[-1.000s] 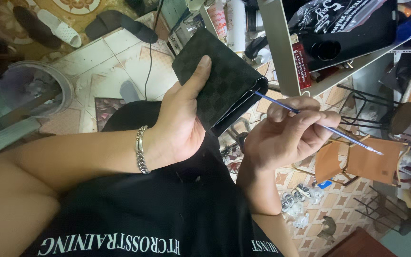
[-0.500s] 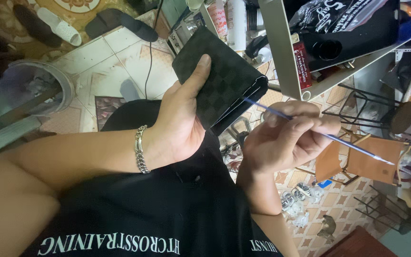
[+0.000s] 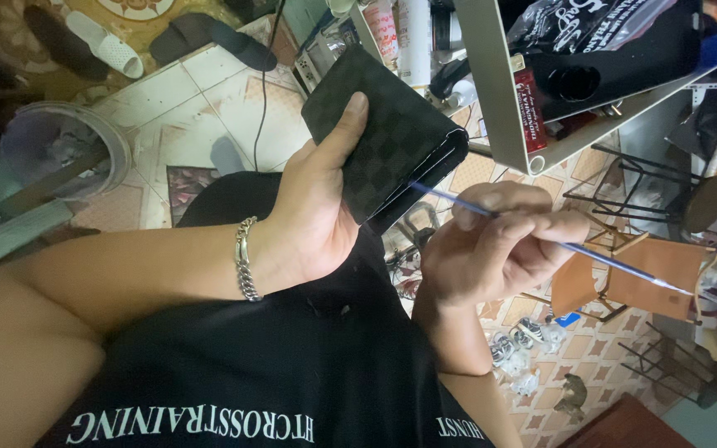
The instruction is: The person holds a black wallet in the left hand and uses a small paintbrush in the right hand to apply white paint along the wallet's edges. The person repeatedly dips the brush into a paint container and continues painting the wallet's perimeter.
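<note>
Brush tip (image 3: 425,189) now nearer wallet (image 3: 392,137) edge; L hand (image 3: 313,220) fingers grip checkered leather, R hand (image 3: 491,249) pinches thin brush.

The dark checkered folded leather wallet (image 3: 387,137) sits in the left hand (image 3: 317,220), thumb on top. The right hand (image 3: 495,245) is just beside it on the right, holding the thin blue-handled brush (image 3: 574,249), whose tip meets the wallet's lower edge.
</note>
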